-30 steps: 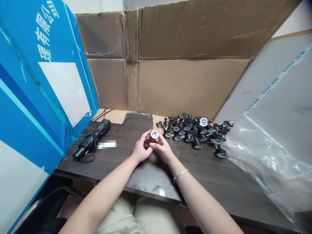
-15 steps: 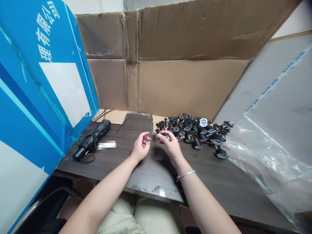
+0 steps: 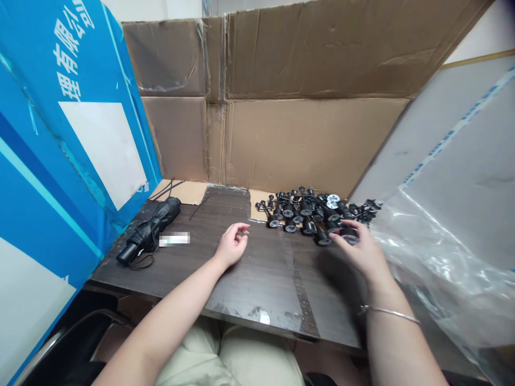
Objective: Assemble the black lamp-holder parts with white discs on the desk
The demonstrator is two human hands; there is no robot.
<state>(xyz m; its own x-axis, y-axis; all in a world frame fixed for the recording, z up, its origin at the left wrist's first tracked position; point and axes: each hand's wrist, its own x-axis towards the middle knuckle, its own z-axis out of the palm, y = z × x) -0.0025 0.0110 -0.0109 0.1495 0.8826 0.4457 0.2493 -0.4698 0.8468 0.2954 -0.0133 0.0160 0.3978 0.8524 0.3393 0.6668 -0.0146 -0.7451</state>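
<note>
My right hand [image 3: 360,249] reaches to the right side of a pile of black parts [image 3: 298,212]. Its thumb and fingers are around a black cylindrical part [image 3: 349,236] with a pale round end face; the hand covers some of it. Many of the other parts have similar cup-like ends and thin stems. My left hand [image 3: 233,244] rests over the middle of the table, fingers loosely curled with gaps between them, and I see nothing in it.
A folded black umbrella [image 3: 151,230] lies on the left of the dark table [image 3: 257,279], beside a small blurred white item [image 3: 174,239]. Cardboard [image 3: 314,145] stands behind. Clear plastic sheeting [image 3: 426,262] hangs at the right edge.
My right hand has moved right, away from my left hand, to the pile's right side. The small item earlier between my hands no longer shows there. My left hand has barely moved.
</note>
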